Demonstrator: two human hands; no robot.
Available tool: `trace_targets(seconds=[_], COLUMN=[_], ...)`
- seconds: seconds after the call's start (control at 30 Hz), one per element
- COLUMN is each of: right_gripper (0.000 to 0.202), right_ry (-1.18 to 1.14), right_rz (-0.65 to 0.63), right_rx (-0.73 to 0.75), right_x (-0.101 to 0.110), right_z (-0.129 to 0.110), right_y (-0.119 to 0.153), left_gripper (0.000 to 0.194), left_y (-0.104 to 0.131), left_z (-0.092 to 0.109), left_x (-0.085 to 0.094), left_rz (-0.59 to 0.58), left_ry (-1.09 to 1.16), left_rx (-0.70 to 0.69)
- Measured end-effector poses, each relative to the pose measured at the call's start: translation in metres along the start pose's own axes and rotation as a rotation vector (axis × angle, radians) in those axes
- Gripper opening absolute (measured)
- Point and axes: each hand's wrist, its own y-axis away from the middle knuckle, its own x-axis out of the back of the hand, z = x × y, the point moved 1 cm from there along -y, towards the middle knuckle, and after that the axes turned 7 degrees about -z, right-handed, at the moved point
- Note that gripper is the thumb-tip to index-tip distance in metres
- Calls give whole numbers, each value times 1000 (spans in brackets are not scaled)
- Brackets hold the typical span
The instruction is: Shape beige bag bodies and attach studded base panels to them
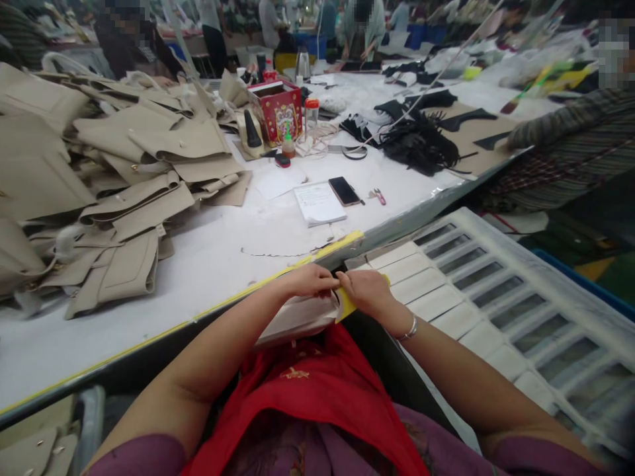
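Observation:
A pale, cream-coloured folded piece (300,316) lies across my lap, against the table edge and above the red apron. My left hand (313,281) rests at its upper right end, fingers closed on it. Close beside, touching fingertips with the left, my right hand (366,291) has its fingers bent around the same end, where a yellow piece (346,307) shows below the palm. What exactly the fingertips pinch is too small to make out.
Beige leather pieces (124,145) are heaped on the white table (208,264) at left. Farther back are a red box (278,112), phone (344,190), notepad (320,203), snips (380,196) and black straps (421,142). A white slotted rack (496,277) stands right. A person's striped sleeve (570,122) reaches in.

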Motion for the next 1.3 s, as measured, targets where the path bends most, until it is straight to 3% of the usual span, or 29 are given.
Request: trace_targets(seconds=[0.07, 0.13, 0.27, 0.43, 0.67, 0.9, 1.1, 1.3], right_gripper=[55, 52, 47, 55, 53, 47, 45, 56], right_ry=[9, 31, 77, -1, 30, 46, 67, 60], right_rz=[-68, -151, -249, -277, -239, -166, -182, -256], right_rx=[-92, -93, 53, 66, 226, 318, 402, 529], right_x=[-14, -26, -42, -44, -41, -51, -54, -38], right_z=[9, 15, 9, 2, 3, 5, 2, -20], right_y=[-8, -16, -30, -43, -44, -46, -53, -62], left_gripper=[37, 39, 42, 53, 39, 44, 49, 49], left_y=[-10, -19, -31, -34, -27, -18, -4, 13], left_z=[-18, -38, -63, -64, -65, -68, -72, -71], left_x=[4, 2, -10, -12, -13, -13, -8, -4], left_rz=[166, 234, 241, 225, 206, 160, 103, 47], left_ry=[237, 393, 458, 657, 379, 297, 150, -118], left_rx=[26, 50, 89, 241, 200, 218, 212, 160])
